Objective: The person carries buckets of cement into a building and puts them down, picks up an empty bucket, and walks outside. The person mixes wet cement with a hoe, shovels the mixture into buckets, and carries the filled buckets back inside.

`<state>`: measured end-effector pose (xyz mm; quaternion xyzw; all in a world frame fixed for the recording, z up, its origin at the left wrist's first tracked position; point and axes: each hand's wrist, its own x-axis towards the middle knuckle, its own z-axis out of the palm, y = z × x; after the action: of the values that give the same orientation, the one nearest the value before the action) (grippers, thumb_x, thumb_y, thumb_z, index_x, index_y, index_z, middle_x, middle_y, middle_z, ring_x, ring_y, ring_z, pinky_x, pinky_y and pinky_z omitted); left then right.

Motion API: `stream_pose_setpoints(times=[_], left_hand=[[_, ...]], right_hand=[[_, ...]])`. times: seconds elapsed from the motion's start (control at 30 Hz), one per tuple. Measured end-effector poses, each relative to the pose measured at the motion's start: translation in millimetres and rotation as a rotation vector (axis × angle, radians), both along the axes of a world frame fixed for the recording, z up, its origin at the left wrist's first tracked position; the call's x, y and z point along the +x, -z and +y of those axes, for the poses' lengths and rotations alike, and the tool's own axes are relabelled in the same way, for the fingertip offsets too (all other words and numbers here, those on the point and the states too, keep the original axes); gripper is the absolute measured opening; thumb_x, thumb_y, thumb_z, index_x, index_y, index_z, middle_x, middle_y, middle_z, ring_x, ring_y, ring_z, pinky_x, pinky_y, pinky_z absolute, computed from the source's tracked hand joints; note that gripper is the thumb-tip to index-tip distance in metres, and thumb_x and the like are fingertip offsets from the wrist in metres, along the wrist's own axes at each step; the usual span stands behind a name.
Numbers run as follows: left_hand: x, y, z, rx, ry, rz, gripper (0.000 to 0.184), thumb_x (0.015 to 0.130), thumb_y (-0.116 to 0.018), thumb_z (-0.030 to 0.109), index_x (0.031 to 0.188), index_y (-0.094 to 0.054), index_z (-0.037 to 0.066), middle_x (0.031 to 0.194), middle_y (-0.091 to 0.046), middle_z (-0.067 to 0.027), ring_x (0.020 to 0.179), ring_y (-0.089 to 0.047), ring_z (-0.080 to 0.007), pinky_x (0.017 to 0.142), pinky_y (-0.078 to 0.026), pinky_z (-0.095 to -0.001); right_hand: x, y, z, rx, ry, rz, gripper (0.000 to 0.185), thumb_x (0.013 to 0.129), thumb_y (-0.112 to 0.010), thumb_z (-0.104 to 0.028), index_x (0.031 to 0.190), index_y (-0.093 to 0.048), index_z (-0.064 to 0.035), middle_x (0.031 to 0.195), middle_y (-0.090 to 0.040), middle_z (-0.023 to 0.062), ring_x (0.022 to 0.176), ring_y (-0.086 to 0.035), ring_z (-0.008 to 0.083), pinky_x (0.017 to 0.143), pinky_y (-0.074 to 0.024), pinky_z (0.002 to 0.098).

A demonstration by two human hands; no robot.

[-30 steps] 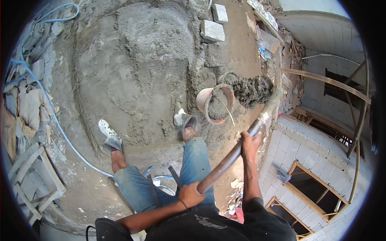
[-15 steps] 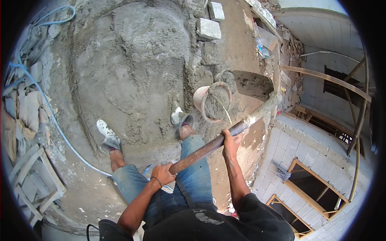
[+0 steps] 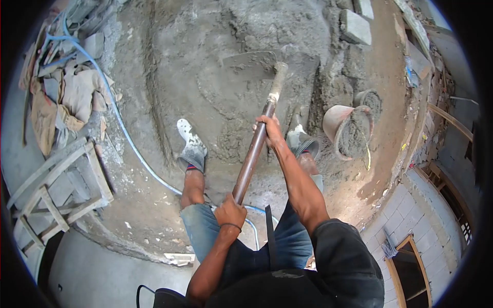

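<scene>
Both hands grip a hoe [image 3: 250, 156] with a long brown handle and a wide, mortar-coated blade. My left hand [image 3: 229, 211] is wrapped round the handle's near end, close to my thighs. Farther up, my right hand [image 3: 270, 129] closes round the handle towards the head. The blade is over the wet grey mortar [image 3: 205, 66] in front of my boots; whether it touches the surface I cannot tell. Right of my right boot, a bucket [image 3: 336, 123] full of mortar stands tilted, with a second filled bucket [image 3: 374, 105] just behind it.
Pale blocks [image 3: 355, 26] lie along the mix's right edge. On the left are a blue hose [image 3: 115, 110], torn sacks [image 3: 67, 102] and a wooden frame [image 3: 51, 205]. A block wall [image 3: 411, 205] with window openings rises at the right.
The hoe has swung left, from beside the buckets to over the mortar between and beyond my boots. Both hands have kept hold of it, and the view has turned left.
</scene>
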<state>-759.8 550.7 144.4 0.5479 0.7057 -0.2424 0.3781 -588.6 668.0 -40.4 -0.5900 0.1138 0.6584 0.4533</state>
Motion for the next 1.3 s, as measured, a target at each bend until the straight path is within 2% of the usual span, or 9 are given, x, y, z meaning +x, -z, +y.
stream_pose_setpoints(times=[0.1,0.3,0.47,0.63,0.7,0.97,1.07,1.2,1.3], left_hand=[[-25,53,-35,-0.139,-0.058,0.063,0.023,0.064,-0.056,0.014,0.083,-0.048,0.002,0.071,-0.059,-0.0204,0.068,-0.058,-0.0372,0.063,-0.046,-0.0455],[-73,1,-98,-0.671,-0.106,0.051,0.032,0.063,-0.056,0.017,0.088,-0.051,-0.001,0.084,-0.058,-0.0231,0.082,-0.056,-0.0368,0.075,-0.044,-0.0433],[-65,-17,-30,-0.678,-0.003,-0.074,0.046,0.058,-0.061,0.022,0.094,-0.052,-0.004,0.079,-0.059,-0.0233,0.077,-0.057,-0.0369,0.072,-0.045,-0.0398],[-2,-55,38,-0.541,-0.345,-0.512,0.070,0.076,-0.051,0.039,0.127,-0.021,0.002,0.072,-0.057,-0.0128,0.060,-0.058,-0.0212,0.055,-0.046,-0.0302],[27,-86,70,-0.457,-0.312,-0.799,0.069,0.080,-0.046,0.042,0.130,-0.017,0.005,0.072,-0.056,-0.0113,0.051,-0.055,-0.0162,0.049,-0.044,-0.0262],[121,-215,86,-1.184,-0.069,-1.305,0.084,0.079,-0.042,0.054,0.133,0.004,0.009,0.070,-0.052,-0.0133,0.059,-0.053,-0.0187,0.057,-0.042,-0.0293],[134,-242,35,-0.901,0.032,-1.564,0.092,0.079,-0.046,0.050,0.128,0.019,0.006,0.094,-0.050,-0.0268,0.075,-0.055,-0.0298,0.069,-0.043,-0.0349],[137,-249,6,-0.900,0.086,-1.509,0.096,0.077,-0.048,0.049,0.127,0.020,0.005,0.100,-0.047,-0.0309,0.082,-0.055,-0.0364,0.074,-0.043,-0.0369],[128,-222,3,-0.784,0.438,-1.038,0.093,0.072,-0.054,0.044,0.129,0.009,0.008,0.086,-0.053,-0.0305,0.076,-0.056,-0.0413,0.072,-0.044,-0.0409]], right_hand=[[-56,77,-54,-0.166,-0.084,0.066,0.030,0.070,-0.052,-0.005,0.093,-0.033,-0.0055,0.062,-0.046,0.0084,0.044,-0.049,0.0184,0.039,-0.0443,0.0312],[-122,59,-210,-0.605,-0.272,0.008,0.023,0.066,-0.053,-0.007,0.085,-0.043,0.0013,0.059,-0.048,0.0097,0.044,-0.050,0.0210,0.039,-0.0431,0.0323],[-109,62,-209,-0.725,-0.197,0.184,0.020,0.064,-0.054,-0.009,0.079,-0.049,0.0026,0.057,-0.049,0.0107,0.045,-0.050,0.0221,0.040,-0.0429,0.0350],[-44,41,-169,-0.601,-0.172,0.312,0.014,0.066,-0.053,-0.008,0.074,-0.045,-0.0010,0.055,-0.047,0.0093,0.042,-0.047,0.0214,0.040,-0.0426,0.0342],[-10,14,-150,-0.552,-0.158,0.463,0.011,0.068,-0.051,-0.007,0.073,-0.043,-0.0019,0.055,-0.045,0.0082,0.043,-0.047,0.0193,0.040,-0.0426,0.0309],[139,-196,-92,-0.484,-0.034,0.138,0.012,0.068,-0.053,-0.003,0.077,-0.045,-0.0009,0.058,-0.048,0.0068,0.041,-0.048,0.0154,0.035,-0.0424,0.0269],[179,-279,-94,-0.356,-0.012,-0.197,0.013,0.068,-0.054,-0.004,0.075,-0.044,0.0001,0.058,-0.048,0.0065,0.041,-0.048,0.0145,0.036,-0.0417,0.0257],[209,-351,-100,-0.276,-0.042,-0.657,0.020,0.068,-0.056,-0.007,0.078,-0.040,-0.0004,0.057,-0.047,0.0066,0.041,-0.047,0.0141,0.037,-0.0418,0.0258],[206,-365,-102,-0.380,-0.073,-0.925,0.024,0.067,-0.057,-0.010,0.079,-0.038,-0.0008,0.058,-0.048,0.0074,0.043,-0.048,0.0140,0.039,-0.0421,0.0261]])
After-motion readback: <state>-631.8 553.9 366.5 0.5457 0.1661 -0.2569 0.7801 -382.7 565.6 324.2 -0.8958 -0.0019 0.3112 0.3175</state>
